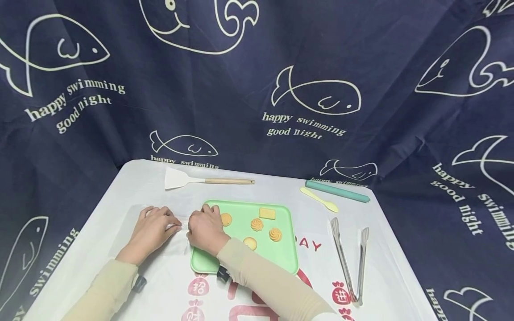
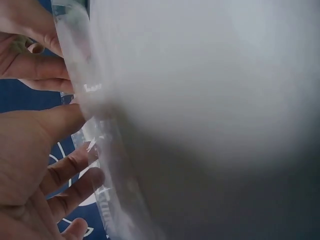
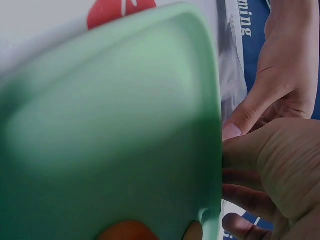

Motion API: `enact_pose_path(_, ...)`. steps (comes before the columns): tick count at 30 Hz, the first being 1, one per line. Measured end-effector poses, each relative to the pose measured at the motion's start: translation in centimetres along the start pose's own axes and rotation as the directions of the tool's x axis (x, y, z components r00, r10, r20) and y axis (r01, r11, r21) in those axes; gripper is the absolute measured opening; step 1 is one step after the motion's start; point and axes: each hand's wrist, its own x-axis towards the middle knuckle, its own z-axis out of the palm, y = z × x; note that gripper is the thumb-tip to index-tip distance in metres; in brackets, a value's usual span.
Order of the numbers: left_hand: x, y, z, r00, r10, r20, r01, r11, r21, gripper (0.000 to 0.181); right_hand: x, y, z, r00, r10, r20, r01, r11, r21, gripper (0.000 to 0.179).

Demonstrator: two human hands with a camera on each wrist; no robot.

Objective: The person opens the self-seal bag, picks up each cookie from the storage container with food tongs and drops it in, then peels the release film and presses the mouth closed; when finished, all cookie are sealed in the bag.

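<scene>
A clear plastic bag (image 1: pixel 127 225) lies flat left of the light green tray (image 1: pixel 277 258). My left hand (image 1: pixel 154 232) pinches the bag's crinkled edge, thumb on the near face and fingers behind it in the left wrist view. Over the tray's left rim, my right hand (image 1: pixel 206 229) pinches the same edge, close to the left fingertips. On the tray lie several cookies: a rectangular one (image 1: pixel 267 213), swirled ones (image 1: pixel 257 224) and round ones (image 1: pixel 226 219). The right hand's fingertips are partly hidden behind the tray rim in the right wrist view.
Behind the bag lies a white spatula (image 1: pixel 176 179) with a wooden handle. At the back right are a teal stick-like roll (image 1: pixel 337 191) and a yellow spoon (image 1: pixel 319 199). Metal tongs (image 1: pixel 341 256) lie spread right of the tray. A dark blue curtain (image 1: pixel 241 98) hangs behind the table.
</scene>
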Motion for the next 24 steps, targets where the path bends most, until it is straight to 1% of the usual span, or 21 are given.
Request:
enact_pose_path(3, 0.0, 0.0, -0.2, 1.0, 0.002, -0.012, -0.002, 1.0, -0.004, 0.01, 0.0, 0.0, 0.0, 1.0, -0.006, -0.01, 0.006, 1.0, -0.002, 0.022)
enact_pose_path(7, 0.1, -0.1, -0.5, 0.999, 0.013, -0.043, -0.015, 0.999, -0.033, 0.009, 0.0, 0.0, 0.0, 1.0, -0.008, -0.014, 0.008, 1.0, -0.005, 0.019)
enact_pose_path(14, 0.5, -0.3, -1.4, 0.992, -0.013, -0.123, -0.006, 0.988, -0.153, 0.004, -0.1, 0.0, 0.0, 1.0, -0.009, -0.019, 0.008, 1.0, -0.002, 0.021)
enact_pose_path(17, 0.5, -0.3, -1.7, 0.988, -0.031, -0.152, 0.003, 0.983, -0.185, 0.004, -0.1, 0.0, 0.0, 1.0, -0.008, -0.019, 0.008, 1.0, -0.003, 0.021)
enact_pose_path(21, 0.5, -0.2, -1.9, 0.984, -0.045, -0.175, 0.011, 0.981, -0.194, 0.005, 0.0, 0.0, 0.1, 1.0, -0.003, -0.017, 0.003, 1.0, 0.001, 0.021)
enact_pose_path(24, 0.5, -0.2, -2.0, 0.98, -0.041, -0.197, 0.001, 0.981, -0.196, 0.006, 0.1, 0.0, 0.2, 1.0, 0.002, -0.018, -0.002, 1.0, -0.001, 0.021)
